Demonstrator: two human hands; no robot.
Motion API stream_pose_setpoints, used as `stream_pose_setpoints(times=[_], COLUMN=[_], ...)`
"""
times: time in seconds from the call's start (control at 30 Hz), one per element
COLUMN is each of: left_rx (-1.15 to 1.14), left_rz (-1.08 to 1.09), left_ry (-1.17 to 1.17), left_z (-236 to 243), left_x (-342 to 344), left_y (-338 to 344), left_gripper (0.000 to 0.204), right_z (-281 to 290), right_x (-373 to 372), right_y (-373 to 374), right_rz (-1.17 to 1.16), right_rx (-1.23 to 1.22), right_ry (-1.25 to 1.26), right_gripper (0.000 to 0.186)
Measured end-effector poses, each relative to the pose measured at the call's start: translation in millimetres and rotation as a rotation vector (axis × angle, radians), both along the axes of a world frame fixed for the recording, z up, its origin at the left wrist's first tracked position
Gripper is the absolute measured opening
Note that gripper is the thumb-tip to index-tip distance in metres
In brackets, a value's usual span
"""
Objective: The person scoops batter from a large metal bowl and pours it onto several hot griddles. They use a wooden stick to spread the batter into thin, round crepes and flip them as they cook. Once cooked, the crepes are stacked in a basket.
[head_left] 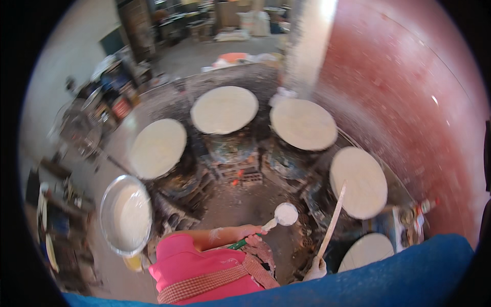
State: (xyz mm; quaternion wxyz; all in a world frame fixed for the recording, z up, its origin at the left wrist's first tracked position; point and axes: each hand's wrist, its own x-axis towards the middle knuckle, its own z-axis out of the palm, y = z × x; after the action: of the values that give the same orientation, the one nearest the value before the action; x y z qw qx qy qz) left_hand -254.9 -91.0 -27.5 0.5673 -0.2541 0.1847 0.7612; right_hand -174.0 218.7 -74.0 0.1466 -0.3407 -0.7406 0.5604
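Note:
My left hand (250, 235) is closed round the handle of a ladle (286, 214), whose round bowl looks white with batter; the handle's green end sticks out behind the hand. Wrapped round a long flat wooden stick (331, 225), my right hand (316, 269) is at the lower right. The stick's tip overlaps the near edge of a pale round griddle top (360, 187); I cannot tell whether it touches. Just right of that hand lies another pale round top (368, 251), partly hidden by blue cloth (399, 273).
More pale round tops (159, 148) (224, 110) (303, 124) stand on dark stoves in an arc ahead. At left is a metal basin (105, 215) of white batter. Bricks (251, 177) and glowing orange spots lie between the stoves. A reddish wall (394, 87) rises at right, beside a pillar (309, 46).

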Motion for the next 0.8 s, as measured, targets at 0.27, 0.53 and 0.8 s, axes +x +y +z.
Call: stream_pose_setpoints(times=[0.27, 0.53, 0.8], left_rx=[0.077, 0.09, 0.054], left_rz=[0.514, 0.627, 0.638], left_ry=[-0.119, -0.189, -0.147], left_z=[-5, 16, 3], left_x=[89, 90, 83], left_y=[-65, -127, -182], left_gripper=[0.011, 0.005, 0.01], right_z=[30, -2, -29], right_x=[-77, -125, -166], right_y=[-24, -105, -171], right_rz=[0.473, 0.599, 0.649], right_rx=[0.144, -0.024, 0.068], right_ry=[-0.004, -0.011, -0.064], right_gripper=[0.026, 0.026, 0.031])
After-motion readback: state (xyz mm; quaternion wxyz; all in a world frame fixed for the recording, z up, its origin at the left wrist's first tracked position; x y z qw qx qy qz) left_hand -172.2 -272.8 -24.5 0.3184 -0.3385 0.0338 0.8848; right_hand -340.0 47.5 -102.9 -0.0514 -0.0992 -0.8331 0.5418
